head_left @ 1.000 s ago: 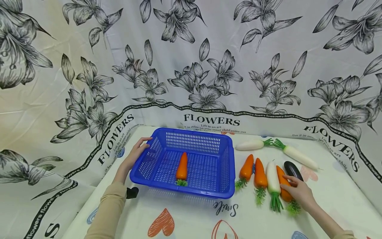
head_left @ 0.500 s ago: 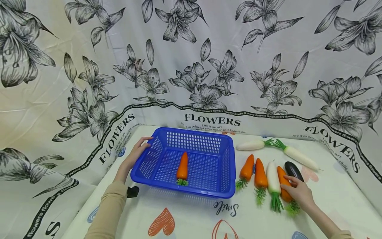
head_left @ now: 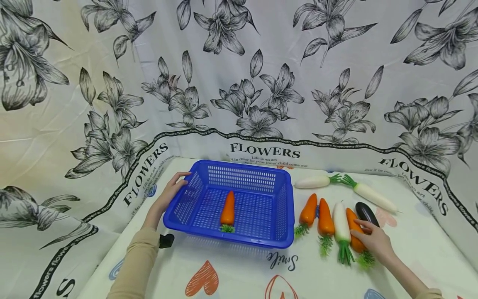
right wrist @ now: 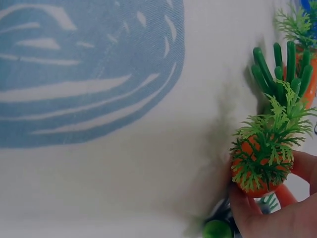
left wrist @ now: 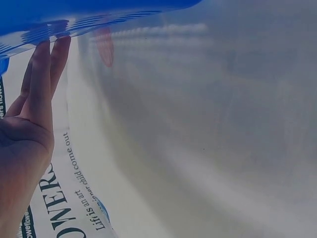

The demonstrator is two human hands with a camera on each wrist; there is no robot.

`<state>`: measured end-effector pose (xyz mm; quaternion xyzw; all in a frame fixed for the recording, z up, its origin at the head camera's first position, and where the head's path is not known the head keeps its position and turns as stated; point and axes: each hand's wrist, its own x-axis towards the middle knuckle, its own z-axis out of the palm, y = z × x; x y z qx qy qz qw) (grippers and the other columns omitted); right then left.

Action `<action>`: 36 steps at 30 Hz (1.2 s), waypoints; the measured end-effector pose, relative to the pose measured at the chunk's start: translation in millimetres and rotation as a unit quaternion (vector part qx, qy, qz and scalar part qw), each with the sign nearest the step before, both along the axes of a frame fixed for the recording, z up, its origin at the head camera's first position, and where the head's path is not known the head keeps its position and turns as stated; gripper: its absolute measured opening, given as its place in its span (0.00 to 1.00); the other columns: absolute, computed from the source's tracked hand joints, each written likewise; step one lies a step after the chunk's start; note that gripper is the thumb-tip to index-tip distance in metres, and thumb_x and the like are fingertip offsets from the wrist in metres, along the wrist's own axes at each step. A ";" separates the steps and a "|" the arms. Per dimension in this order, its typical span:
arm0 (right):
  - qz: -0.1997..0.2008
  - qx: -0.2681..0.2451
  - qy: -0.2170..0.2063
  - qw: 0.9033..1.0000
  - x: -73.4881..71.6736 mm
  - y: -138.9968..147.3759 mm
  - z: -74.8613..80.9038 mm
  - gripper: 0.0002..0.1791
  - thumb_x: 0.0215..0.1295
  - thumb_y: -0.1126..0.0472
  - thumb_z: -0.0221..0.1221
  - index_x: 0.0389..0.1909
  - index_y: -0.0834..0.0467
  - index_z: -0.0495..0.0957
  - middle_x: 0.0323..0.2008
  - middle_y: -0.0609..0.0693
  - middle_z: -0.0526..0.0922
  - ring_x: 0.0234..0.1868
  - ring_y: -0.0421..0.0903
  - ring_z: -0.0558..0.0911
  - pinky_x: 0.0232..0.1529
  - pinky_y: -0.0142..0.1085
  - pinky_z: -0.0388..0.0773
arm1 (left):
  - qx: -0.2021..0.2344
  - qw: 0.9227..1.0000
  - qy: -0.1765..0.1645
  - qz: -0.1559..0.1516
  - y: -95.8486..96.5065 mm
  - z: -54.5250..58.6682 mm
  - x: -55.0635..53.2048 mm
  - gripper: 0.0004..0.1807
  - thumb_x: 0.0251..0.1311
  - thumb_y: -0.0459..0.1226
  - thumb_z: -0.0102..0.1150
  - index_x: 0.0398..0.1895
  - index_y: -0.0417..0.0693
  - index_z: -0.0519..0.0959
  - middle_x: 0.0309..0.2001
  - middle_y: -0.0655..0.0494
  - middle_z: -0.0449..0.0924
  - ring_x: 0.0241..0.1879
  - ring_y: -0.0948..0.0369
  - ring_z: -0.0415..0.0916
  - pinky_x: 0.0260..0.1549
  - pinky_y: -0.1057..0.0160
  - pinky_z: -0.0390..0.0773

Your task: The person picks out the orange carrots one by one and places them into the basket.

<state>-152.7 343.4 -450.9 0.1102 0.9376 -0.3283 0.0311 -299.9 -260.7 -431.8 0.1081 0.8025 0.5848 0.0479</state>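
Note:
My left hand [head_left: 169,194] touches the left side of a blue plastic basket [head_left: 239,239]. In the left wrist view its fingers [left wrist: 42,74] reach up fairly straight against the basket [left wrist: 94,15]. One orange carrot [head_left: 228,209] with a green leafy top lies inside the basket. On the right, my right hand [head_left: 373,240] pinches another carrot [head_left: 352,222] between thumb and fingers. The right wrist view shows the right hand [right wrist: 277,213] around that carrot's leafy end [right wrist: 262,163]. Close beside it are a white radish [head_left: 341,224] and a dark eggplant [head_left: 367,213].
Two more carrots [head_left: 308,211] [head_left: 326,220] lie between the basket and the white radish. Behind them rest two further white radishes [head_left: 313,182] [head_left: 374,197]. A flower-printed curtain [head_left: 239,83] stands at the back of the cloth-covered table [head_left: 231,278].

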 end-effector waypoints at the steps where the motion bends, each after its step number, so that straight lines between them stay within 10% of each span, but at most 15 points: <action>1: -0.002 0.000 -0.001 1.000 -0.2 0.6 -0.6 0.35 0.65 0.48 0.56 0.63 0.70 0.65 0.56 0.77 0.69 0.55 0.70 0.70 0.50 0.55 0.70 | -0.002 1.000 0.002 -0.001 -0.6 -2.4 -1.4 0.24 0.73 0.42 0.39 0.69 0.46 0.60 0.71 0.43 0.54 0.54 0.54 0.66 0.44 0.64 0.70; 36: -0.023 -0.057 -0.030 0.998 2.0 9.8 15.2 0.41 0.65 0.43 0.55 0.67 0.68 0.59 0.60 0.76 0.66 0.57 0.68 0.70 0.39 0.34 0.76 | 0.002 1.000 -0.007 0.003 3.5 3.8 2.4 0.24 0.72 0.39 0.38 0.69 0.44 0.60 0.70 0.42 0.54 0.52 0.52 0.66 0.43 0.65 0.70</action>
